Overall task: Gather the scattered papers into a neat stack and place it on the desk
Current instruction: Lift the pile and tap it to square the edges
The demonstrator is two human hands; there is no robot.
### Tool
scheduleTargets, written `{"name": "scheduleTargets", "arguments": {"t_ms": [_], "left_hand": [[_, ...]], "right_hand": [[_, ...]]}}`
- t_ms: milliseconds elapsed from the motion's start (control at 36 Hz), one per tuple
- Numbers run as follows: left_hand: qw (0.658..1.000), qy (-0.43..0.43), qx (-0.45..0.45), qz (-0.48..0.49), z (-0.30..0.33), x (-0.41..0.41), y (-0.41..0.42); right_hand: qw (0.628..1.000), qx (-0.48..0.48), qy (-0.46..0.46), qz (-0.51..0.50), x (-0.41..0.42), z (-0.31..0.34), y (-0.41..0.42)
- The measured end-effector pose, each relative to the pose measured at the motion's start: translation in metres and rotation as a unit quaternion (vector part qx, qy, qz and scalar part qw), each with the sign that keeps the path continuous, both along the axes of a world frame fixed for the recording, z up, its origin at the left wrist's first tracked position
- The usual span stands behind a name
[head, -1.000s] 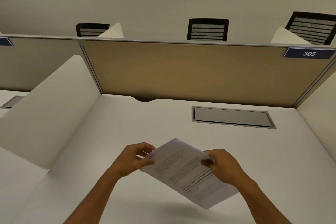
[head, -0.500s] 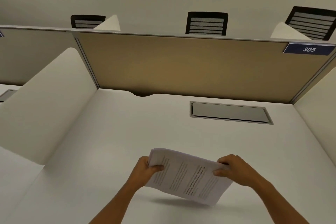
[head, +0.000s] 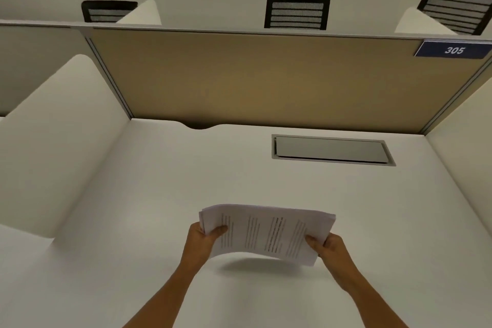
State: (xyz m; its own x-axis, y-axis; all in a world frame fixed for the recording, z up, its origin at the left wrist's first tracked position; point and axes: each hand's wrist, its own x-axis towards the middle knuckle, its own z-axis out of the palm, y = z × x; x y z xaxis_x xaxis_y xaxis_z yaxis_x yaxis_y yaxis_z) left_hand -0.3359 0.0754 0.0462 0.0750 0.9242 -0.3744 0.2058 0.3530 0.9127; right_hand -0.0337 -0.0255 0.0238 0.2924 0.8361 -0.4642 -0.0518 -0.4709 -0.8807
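A stack of printed white papers [head: 269, 231] hangs a little above the white desk [head: 165, 184], casting a shadow beneath it. The sheets lie nearly flat and level, with the text columns running away from me. My left hand [head: 203, 238] grips the stack's left edge with the thumb on top. On the opposite side, my right hand [head: 328, 245] holds the right edge, also thumb on top. The stack's edges look roughly aligned, with slight fanning at the left corner.
A grey recessed cable hatch [head: 331, 149] sits in the desk behind the papers. A tan partition panel [head: 253, 77] closes the back, white dividers [head: 53, 141] stand on both sides. A blue "305" sign [head: 454, 49] is top right. Black chairs [head: 296, 10] show beyond.
The papers have turned from a diagonal tilt to level and square in front of me. Both hands have shifted from the near corners to the stack's left and right edges.
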Motion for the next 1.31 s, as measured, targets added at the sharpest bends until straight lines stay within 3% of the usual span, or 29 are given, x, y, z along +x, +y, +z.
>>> {"name": "scheduleTargets", "arguments": {"t_ms": [444,972,1306], "left_hand": [[0.999,0.030,0.015,0.020,-0.025,0.009,-0.008],[0.999,0.000,-0.024,-0.032,-0.032,0.006,0.001],[0.998,0.027,-0.011,-0.053,-0.032,-0.002,0.004]], "right_hand": [[0.994,-0.002,-0.059,-0.096,-0.017,-0.022,-0.006],[0.998,0.018,-0.040,-0.049,-0.014,-0.009,0.008],[0.998,0.012,-0.038,-0.052,-0.014,-0.004,0.010]]}}
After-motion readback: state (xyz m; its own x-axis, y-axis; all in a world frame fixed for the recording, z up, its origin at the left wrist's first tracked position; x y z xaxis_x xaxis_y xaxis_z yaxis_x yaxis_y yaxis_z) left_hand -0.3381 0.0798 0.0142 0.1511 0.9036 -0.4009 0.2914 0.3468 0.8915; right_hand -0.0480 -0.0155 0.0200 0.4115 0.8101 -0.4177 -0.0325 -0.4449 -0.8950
